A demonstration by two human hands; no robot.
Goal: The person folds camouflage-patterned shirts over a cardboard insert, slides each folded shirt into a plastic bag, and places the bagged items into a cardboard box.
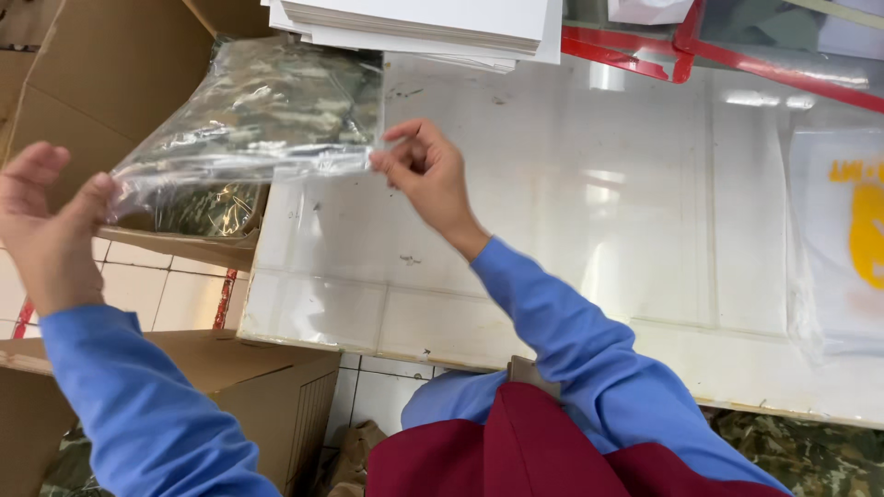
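A clear plastic bag [258, 120] holding folded camouflage cloth hangs in the air over the left edge of the white table [571, 230]. My left hand [46, 221] pinches the bag's near left corner. My right hand [425, 170] pinches its open flap at the right corner, thumb and forefinger together. Both arms wear blue sleeves. The bag stretches between the two hands, tilted up toward the far side.
A large open cardboard box [101, 83] sits behind the bag at the left. A second carton [258, 387] stands on the tiled floor below. A stack of white boards [433, 28] lies at the table's far edge, red frames [645, 55] beyond. A clear bag with yellow print [843, 230] rests at right.
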